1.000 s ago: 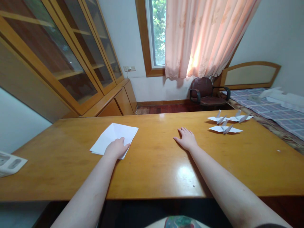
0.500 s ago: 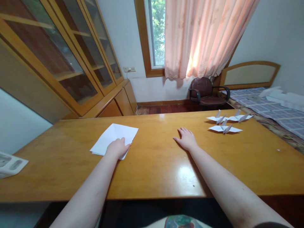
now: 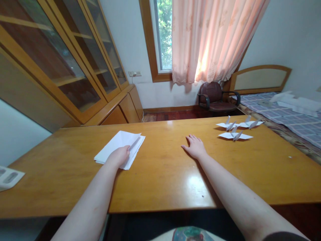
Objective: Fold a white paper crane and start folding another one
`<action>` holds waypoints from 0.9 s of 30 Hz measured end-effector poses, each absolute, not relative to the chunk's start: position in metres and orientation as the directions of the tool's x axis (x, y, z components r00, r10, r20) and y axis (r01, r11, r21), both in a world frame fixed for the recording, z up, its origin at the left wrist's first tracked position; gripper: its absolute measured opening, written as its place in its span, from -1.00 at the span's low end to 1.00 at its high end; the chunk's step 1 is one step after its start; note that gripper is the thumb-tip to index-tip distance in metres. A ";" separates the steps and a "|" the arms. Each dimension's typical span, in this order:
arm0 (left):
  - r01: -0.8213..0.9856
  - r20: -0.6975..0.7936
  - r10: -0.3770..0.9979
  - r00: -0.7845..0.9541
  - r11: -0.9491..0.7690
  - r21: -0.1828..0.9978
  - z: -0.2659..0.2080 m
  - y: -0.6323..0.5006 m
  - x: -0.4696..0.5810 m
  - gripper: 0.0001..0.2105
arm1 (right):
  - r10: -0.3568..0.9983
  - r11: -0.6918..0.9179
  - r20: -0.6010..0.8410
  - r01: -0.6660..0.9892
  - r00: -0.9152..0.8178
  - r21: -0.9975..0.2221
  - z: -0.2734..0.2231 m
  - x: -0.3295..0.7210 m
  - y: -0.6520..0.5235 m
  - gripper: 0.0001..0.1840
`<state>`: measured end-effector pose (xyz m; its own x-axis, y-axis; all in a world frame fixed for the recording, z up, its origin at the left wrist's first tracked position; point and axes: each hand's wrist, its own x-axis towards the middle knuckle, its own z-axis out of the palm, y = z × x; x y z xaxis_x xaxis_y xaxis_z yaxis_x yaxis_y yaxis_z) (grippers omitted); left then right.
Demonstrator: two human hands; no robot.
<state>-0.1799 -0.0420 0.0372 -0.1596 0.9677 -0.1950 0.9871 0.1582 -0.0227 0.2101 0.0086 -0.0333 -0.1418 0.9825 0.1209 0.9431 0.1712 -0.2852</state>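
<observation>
A small stack of white paper sheets lies on the left half of the wooden table. My left hand is closed on the right edge of the top sheet, which curls up a little and bares the paper beneath. Its fingertips are partly hidden by the sheet. Flat on the tabletop, with fingers spread and nothing in it, rests my right hand. To its right stand three folded paper cranes, the nearest crane in front of a left crane and a right crane.
The wooden table spans the view. A white object with oval openings sits at its left edge. Beyond are a glass-door cabinet, a brown armchair and a bed. A tiny white scrap lies at right.
My left hand has drawn the top sheet's right edge up and leftward, uncovering the sheets below. My right hand stays flat in place. The view has shifted slightly.
</observation>
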 end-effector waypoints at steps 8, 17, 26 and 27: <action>0.918 0.126 0.909 -0.397 0.390 0.077 0.070 -0.062 -0.153 -0.51 | 0.983 0.169 0.118 0.939 -0.140 -0.299 -0.031 0.209 0.008 -0.21; 0.932 -0.033 0.946 0.323 -0.312 0.183 0.024 -0.064 -0.040 -0.44 | 0.984 0.129 0.177 0.828 -0.037 -0.546 -0.029 0.218 0.011 -0.43; 0.814 -0.162 0.810 0.563 -0.509 0.282 -0.010 -0.028 -0.031 -0.36 | 0.978 0.142 0.210 0.775 -0.012 -0.616 -0.036 0.221 0.012 -0.40; 0.804 -0.184 0.795 0.578 -0.516 0.295 -0.009 -0.022 -0.033 -0.31 | 0.975 0.155 0.221 0.799 -0.028 -0.581 -0.035 0.220 0.013 -0.40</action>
